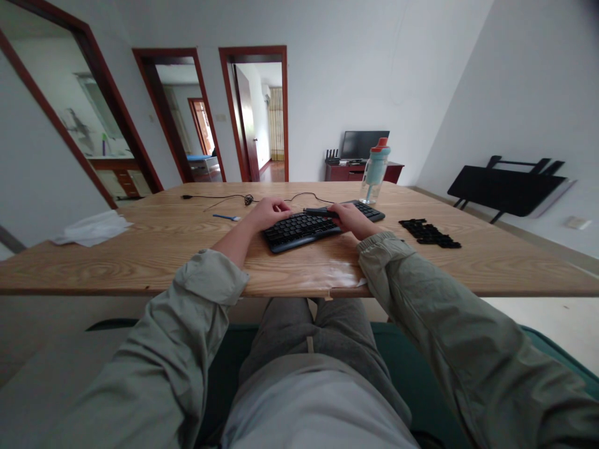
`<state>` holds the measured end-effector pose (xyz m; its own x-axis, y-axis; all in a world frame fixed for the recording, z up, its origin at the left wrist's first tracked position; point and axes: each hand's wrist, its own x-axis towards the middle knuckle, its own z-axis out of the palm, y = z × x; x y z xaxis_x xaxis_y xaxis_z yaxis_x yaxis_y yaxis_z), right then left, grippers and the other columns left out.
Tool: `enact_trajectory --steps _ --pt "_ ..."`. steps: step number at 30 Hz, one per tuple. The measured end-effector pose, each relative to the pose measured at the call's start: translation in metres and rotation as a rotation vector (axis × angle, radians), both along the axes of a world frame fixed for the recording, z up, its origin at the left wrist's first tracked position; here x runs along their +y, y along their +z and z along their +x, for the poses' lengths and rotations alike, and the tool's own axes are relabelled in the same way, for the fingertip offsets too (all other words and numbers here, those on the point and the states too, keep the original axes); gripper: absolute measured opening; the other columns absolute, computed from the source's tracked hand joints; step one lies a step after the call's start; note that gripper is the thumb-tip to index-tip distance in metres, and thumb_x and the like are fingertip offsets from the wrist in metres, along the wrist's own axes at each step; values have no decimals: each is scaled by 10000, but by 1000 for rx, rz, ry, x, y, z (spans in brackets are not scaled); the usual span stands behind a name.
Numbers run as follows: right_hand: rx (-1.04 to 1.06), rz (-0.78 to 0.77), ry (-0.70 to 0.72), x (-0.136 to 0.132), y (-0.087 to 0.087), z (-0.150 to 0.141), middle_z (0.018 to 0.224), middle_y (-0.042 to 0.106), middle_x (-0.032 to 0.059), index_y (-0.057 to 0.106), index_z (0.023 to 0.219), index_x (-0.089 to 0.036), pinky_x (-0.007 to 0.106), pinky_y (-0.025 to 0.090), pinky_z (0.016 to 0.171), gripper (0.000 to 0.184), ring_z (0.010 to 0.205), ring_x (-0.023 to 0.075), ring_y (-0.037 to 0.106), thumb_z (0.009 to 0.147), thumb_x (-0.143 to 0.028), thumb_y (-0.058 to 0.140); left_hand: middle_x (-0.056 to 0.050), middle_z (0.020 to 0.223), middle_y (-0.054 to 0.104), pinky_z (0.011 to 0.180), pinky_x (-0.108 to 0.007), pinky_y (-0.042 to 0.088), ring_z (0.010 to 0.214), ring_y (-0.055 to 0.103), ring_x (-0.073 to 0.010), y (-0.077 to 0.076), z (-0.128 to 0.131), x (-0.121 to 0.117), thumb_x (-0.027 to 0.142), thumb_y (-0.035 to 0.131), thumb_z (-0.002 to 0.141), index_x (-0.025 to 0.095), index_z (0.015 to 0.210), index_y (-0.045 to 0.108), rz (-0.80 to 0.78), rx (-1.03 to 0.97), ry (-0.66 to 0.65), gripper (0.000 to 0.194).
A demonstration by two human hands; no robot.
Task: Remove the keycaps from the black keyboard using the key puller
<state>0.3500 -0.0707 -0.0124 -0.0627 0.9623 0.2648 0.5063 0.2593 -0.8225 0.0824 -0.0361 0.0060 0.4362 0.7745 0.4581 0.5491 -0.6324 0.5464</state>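
Observation:
A black keyboard (299, 231) lies at a slant on the wooden table in front of me. My left hand (267, 213) is at its far left corner, fingers curled and close to the thumb; anything between them is too small to make out. Over the keyboard's middle, my right hand (352, 219) is closed round a slim black stick-like tool (319, 212), which points left above the keys. To the right of the keyboard sits a cluster of small black pieces (429, 233) that look like keycaps. A blue-handled brush (225, 217) rests left of my left hand.
A clear bottle with a red and teal lid (375, 169) stands behind the keyboard's right end. A thin black cable (215, 197) runs along the table's far side. White tissue (96, 228) lies at the left. The table's near edge (290, 292) is close to my body.

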Motion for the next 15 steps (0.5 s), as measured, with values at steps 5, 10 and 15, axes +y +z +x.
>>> enact_trajectory --steps 5,10,15 --pt "82 -108 4 -5 3 -5 554 445 -10 584 711 -189 272 243 446 311 468 116 377 890 -441 547 -49 762 707 669 -281 470 670 571 -143 -2 1 2 448 718 747 131 834 742 -32 -19 -30 330" --pt "-10 44 109 -8 0 -6 660 581 2 693 863 -149 256 338 532 354 572 113 463 814 -499 672 -48 769 708 651 -276 454 681 574 -145 -3 0 4 462 707 752 134 845 741 -51 -38 -46 342" --pt "-136 141 114 0 -6 0 792 688 47 732 923 -113 269 399 629 369 668 134 537 817 -460 666 -52 785 712 672 -282 462 697 582 -150 -2 0 3 449 697 762 132 846 739 -50 -46 -52 331"
